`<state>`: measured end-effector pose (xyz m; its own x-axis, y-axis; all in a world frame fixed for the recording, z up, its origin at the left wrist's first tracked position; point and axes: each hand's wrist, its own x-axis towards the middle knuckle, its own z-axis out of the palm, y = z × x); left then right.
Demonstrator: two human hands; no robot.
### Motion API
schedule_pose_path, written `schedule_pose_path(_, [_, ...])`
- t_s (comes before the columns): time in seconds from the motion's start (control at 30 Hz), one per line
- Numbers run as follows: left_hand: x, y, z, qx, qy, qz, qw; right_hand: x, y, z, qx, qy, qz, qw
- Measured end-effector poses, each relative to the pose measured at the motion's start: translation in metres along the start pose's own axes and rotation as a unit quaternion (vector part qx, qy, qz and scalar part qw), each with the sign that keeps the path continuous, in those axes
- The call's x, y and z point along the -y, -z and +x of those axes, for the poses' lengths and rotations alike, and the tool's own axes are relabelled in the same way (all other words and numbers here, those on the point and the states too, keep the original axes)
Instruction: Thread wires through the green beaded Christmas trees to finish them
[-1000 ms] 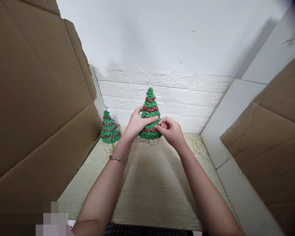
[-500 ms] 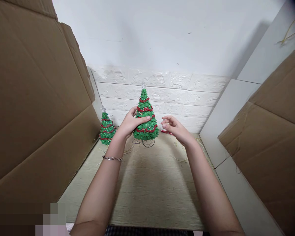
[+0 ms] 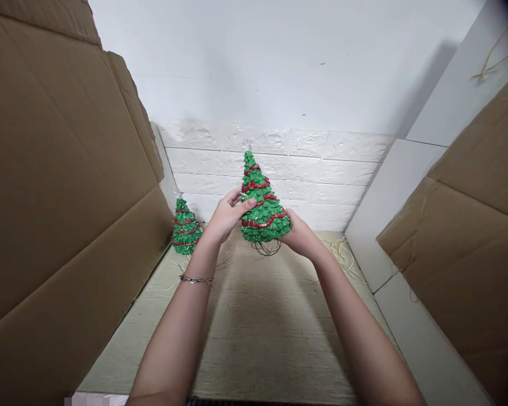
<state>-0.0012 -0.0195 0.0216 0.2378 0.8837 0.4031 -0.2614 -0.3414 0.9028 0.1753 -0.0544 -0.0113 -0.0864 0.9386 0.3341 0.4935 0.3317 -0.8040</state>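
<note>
A small green Christmas tree (image 3: 265, 211) with red garland and a clear star on top is held above the table, its top leaning left. My left hand (image 3: 227, 214) grips its left side, thumb across the front and the other fingers partly hidden behind. My right hand (image 3: 298, 232) is at the lower right of the tree, with its fingers out of sight behind the branches. Thin dark wire loops (image 3: 266, 248) hang below the tree's base. A second, similar Christmas tree (image 3: 186, 230) stands at the back left of the table, apart from my hands.
Large cardboard sheets stand at the left (image 3: 68, 186) and right (image 3: 469, 225). Pale loose wires (image 3: 342, 256) lie at the table's back right corner. A white brick-patterned wall (image 3: 309, 146) rises behind the table (image 3: 262, 338).
My right hand has moved left from beside the tree and now reaches behind its lower right side. The tree has tilted and its base has shifted right.
</note>
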Motion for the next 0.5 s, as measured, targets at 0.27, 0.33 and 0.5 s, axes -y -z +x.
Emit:
schedule_pose_path(0.27, [-0.001,0.009,0.002,0.01,0.022,0.021,0.999,0.008,0.001,-0.003,-0.028,-0.039,-0.046,0.998])
schedule_pose_path(0.33, [-0.002,0.013,0.002,0.029,0.015,0.04,0.999,0.004,0.0,-0.002,-0.015,-0.037,-0.008,0.999])
schedule_pose_path(0.5, [-0.007,0.017,-0.001,0.091,0.008,0.123,0.988,0.003,0.0,-0.003,0.025,-0.048,0.033,0.998])
